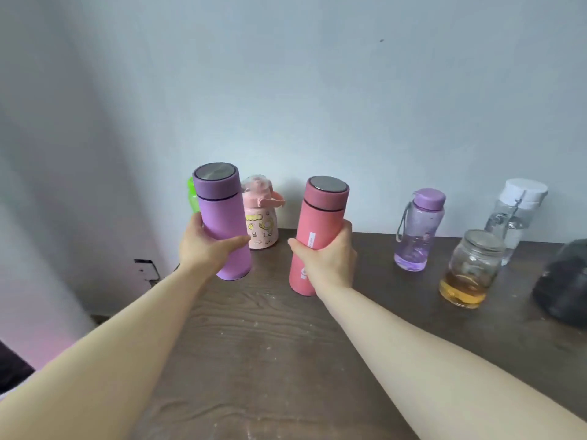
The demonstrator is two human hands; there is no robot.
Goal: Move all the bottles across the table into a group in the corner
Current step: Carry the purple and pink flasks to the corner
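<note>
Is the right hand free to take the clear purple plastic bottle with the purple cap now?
Probably not: the right hand is wrapped around the pink metal flask. The clear purple plastic bottle itself stands unblocked.

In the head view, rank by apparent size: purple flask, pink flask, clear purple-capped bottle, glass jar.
1. purple flask and pink flask: alike, both held nearer the camera.
2. clear purple-capped bottle.
3. glass jar.

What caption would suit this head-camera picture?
Left hand grips a purple flask, right hand a pink flask, over a wooden table.
</note>
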